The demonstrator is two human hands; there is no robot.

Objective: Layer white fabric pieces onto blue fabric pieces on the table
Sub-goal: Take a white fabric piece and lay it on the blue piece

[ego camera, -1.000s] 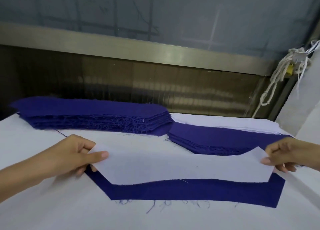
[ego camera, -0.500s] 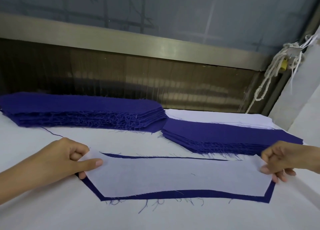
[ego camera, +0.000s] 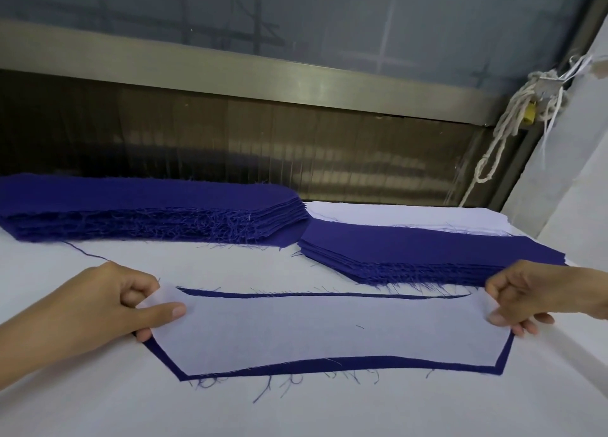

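The left hand is pinching the left end of a white fabric piece, thumb lying on top and the other fingers curled beneath and behind the edge. The right hand is pinching the right end in the same way, fingers bent round the corner of the cloth. The white piece is lying stretched between the two hands over a single blue fabric piece, which is resting flat on the near part of the white table; blue is showing as a narrow band along the near edge, the right slant and a thin line at the far edge. Loose blue threads are trailing from the near edge. At the far left a tall stack of blue pieces is sitting; to its right a lower blue stack is overlapping a stack of white pieces behind it. A knotted white rope is hanging at the far right.
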